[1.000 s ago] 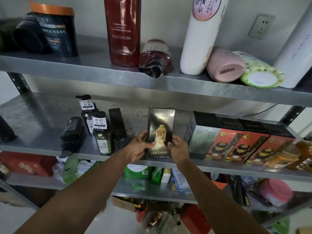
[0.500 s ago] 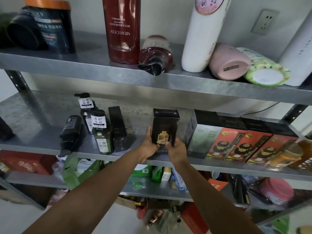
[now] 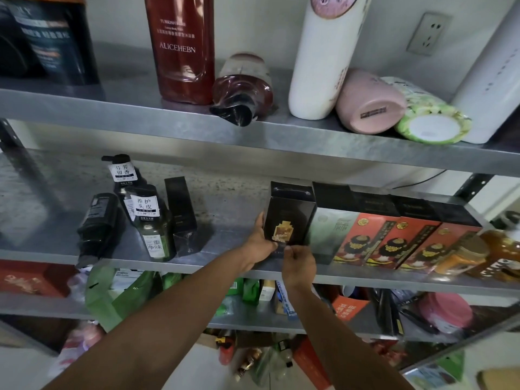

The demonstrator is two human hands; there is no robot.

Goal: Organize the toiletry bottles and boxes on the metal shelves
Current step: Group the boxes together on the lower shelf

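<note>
A black box with a gold bottle picture [image 3: 288, 218] stands upright on the middle metal shelf [image 3: 225, 220], right beside a pale green box [image 3: 327, 232]. My left hand [image 3: 257, 243] holds the black box's left side. My right hand [image 3: 298, 263] sits at its lower front edge with the fingers curled toward it. Three red boxes [image 3: 394, 243] continue the row to the right. To the left stand dark green pump bottles [image 3: 152, 220] and a slim black box [image 3: 181, 215].
The top shelf [image 3: 281, 130] carries a tall red bottle [image 3: 183, 49], a toppled red bottle [image 3: 242, 88], a white bottle [image 3: 320, 57], and pink and green containers lying down. An amber jar [image 3: 461, 254] lies at the row's right end. The lower shelves are cluttered.
The black box was tilted up in both hands in front of the shelf. It has since moved back and right and now stands against the pale green box. My right hand slid down to its lower edge.
</note>
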